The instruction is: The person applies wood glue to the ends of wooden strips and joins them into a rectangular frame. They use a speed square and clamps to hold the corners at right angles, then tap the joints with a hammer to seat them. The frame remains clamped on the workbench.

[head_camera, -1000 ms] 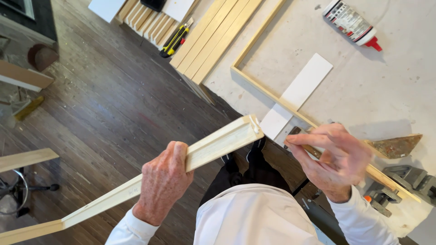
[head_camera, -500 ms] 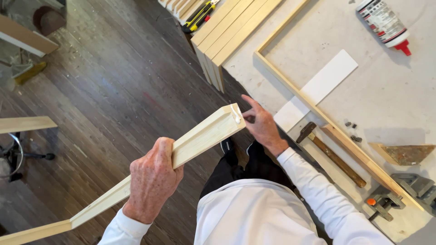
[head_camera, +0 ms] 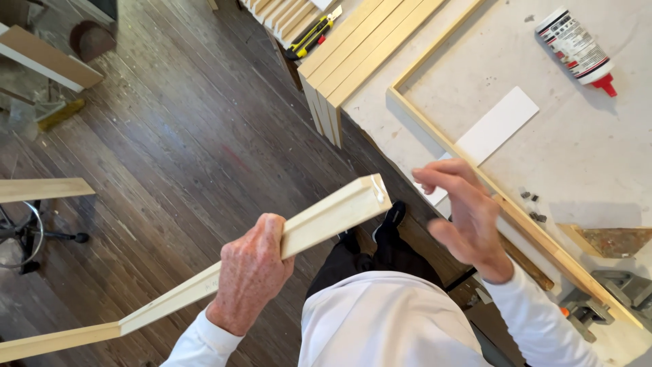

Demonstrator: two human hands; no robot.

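My left hand [head_camera: 250,273] grips a long pale wooden moulding strip [head_camera: 324,216] that slants from the lower left up to a mitred end near the middle of the view; a white smear shows on that cut end. My right hand [head_camera: 463,209] hovers just right of the strip's end, fingers spread and holding nothing, above the edge of the workbench [head_camera: 598,149]. A thin wooden frame piece [head_camera: 468,160] lies on the bench under and beyond that hand.
On the bench lie a white flat strip [head_camera: 499,126], a glue bottle with a red tip [head_camera: 576,49], a stack of wooden strips [head_camera: 360,51], a yellow utility knife [head_camera: 309,37], a triangular wood offcut [head_camera: 611,239] and a grey tool [head_camera: 628,289]. Dark wooden floor spreads to the left.
My right hand has left the strip's mitred end and drawn away to the right with fingers spread. My left hand keeps hold of the strip.
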